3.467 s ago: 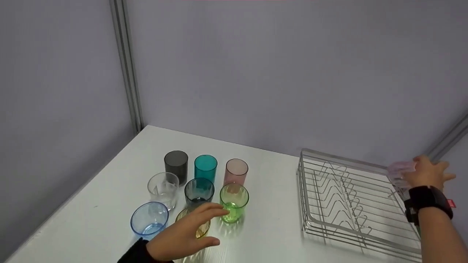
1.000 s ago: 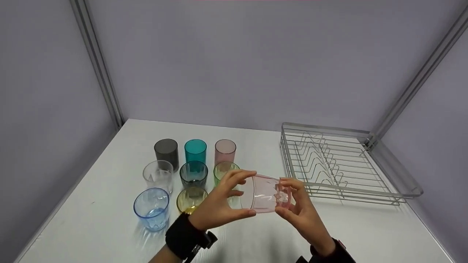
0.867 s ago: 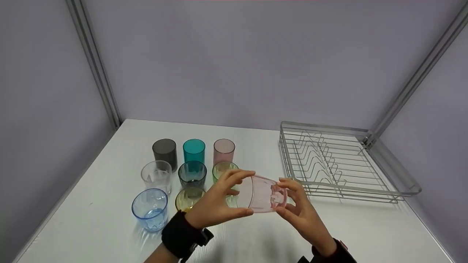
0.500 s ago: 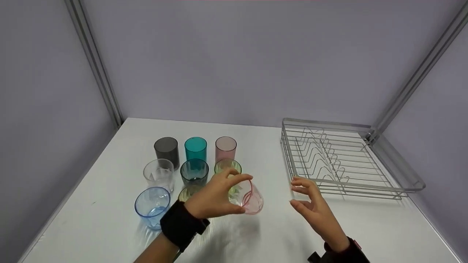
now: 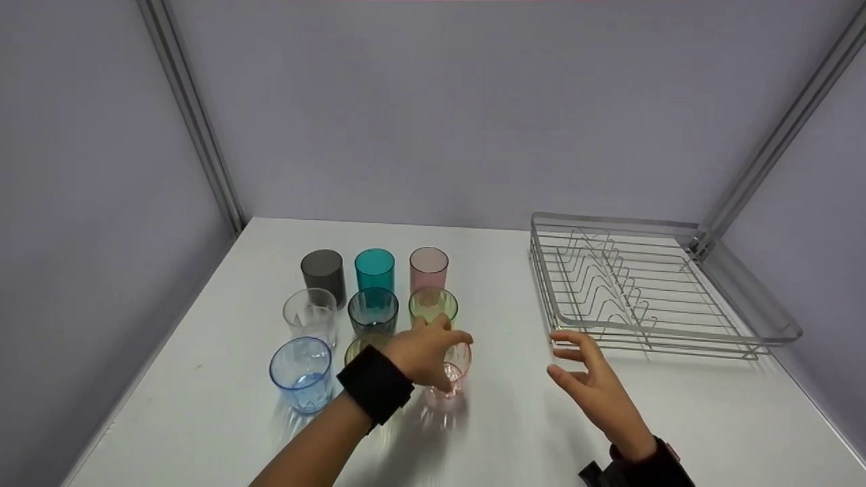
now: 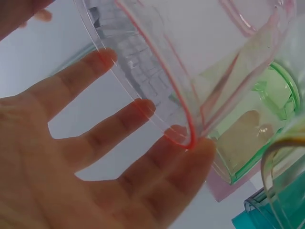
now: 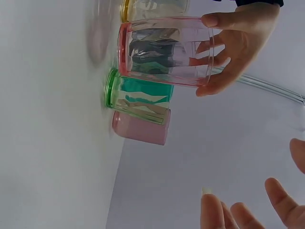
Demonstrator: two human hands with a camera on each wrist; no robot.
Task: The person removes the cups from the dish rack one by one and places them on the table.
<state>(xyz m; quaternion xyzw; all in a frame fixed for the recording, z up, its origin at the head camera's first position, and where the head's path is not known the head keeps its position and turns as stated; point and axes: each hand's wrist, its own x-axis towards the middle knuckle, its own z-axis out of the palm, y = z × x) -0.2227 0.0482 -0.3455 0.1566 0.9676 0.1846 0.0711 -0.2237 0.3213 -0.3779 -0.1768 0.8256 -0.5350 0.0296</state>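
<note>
My left hand (image 5: 423, 352) grips a clear pink glass (image 5: 455, 380) by its rim from above, thumb on one side and fingers on the other. The glass is upright at the front of the right-hand column of glasses, beside a yellow glass (image 5: 360, 346) half hidden by the hand. In the right wrist view the pink glass (image 7: 159, 50) has its base close to the table; whether it touches, I cannot tell. Behind it is a green glass (image 5: 433, 301). Holding nothing, my right hand (image 5: 599, 392) hovers in front of the wire rack with fingers slightly bent.
A wire dish rack (image 5: 612, 284) stands at the back right. Other glasses in rows: blue (image 5: 302, 379), clear (image 5: 311, 314), dark blue-grey (image 5: 373, 312), grey (image 5: 323, 277), teal (image 5: 375, 270) and a dusky pink tumbler (image 5: 428, 267). Walls close off the table (image 5: 514, 433).
The pink glass came from beyond the rack's right side into both hands, held sideways. The right hand let go; the left turned the glass upright and lowered it beside the yellow glass.
</note>
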